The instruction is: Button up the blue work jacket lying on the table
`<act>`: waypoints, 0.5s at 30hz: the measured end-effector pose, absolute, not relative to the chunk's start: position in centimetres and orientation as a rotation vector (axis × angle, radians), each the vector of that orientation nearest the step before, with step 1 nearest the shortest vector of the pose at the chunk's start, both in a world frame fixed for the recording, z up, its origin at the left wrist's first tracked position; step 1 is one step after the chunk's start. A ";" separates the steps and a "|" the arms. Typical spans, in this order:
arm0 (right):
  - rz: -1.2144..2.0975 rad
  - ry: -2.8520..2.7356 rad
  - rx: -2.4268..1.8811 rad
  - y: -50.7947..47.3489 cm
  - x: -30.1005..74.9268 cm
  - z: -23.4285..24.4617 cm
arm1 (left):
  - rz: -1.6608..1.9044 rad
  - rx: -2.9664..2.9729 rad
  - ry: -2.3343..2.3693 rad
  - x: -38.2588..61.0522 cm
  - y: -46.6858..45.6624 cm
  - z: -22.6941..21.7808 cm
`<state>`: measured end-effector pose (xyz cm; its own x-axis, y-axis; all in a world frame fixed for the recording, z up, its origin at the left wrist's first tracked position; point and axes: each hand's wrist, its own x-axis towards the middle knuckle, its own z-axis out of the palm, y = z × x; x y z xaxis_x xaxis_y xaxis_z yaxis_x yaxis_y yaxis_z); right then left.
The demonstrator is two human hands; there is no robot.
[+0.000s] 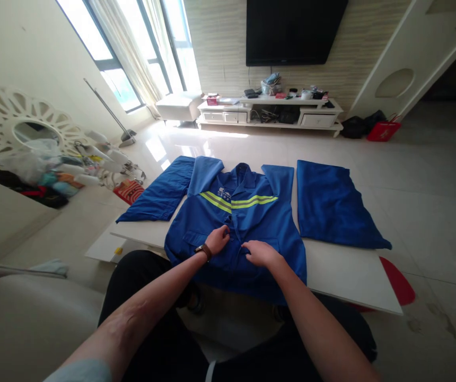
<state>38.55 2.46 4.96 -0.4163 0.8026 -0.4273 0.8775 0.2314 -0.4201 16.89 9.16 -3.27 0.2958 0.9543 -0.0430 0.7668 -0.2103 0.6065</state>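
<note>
A blue work jacket with yellow-green reflective stripes lies front up on a low white table, sleeves folded upward. My left hand, with a watch on the wrist, pinches the jacket's front placket near the lower middle, fingers closed on the cloth. Just right of it, my right hand has its fingers curled and pressed on the same front edge. Both hands sit close together at the jacket's centre line.
Folded blue trousers lie to the right of the jacket, and another blue garment lies to the left. A red object sticks out under the table's right end. Bottles and clutter line the left wall; a TV stand is far ahead.
</note>
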 end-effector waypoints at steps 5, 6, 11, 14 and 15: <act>-0.990 2.472 1.562 3.1 37.1 5.8 | 0.530 1.900 1.721 18.3 18.9 -2.3; -0.993 2.469 1.558 3.3 37.1 5.8 | 0.513 1.876 1.741 18.9 20.8 -2.4; -0.989 2.383 1.608 4.3 37.5 6.0 | 0.462 1.890 1.740 21.0 27.1 -3.4; -1.020 2.376 1.614 4.6 38.0 6.2 | 0.456 1.971 1.710 21.0 29.3 -3.6; -1.033 2.375 1.615 4.6 38.1 6.3 | 0.442 1.994 1.701 20.9 29.9 -3.6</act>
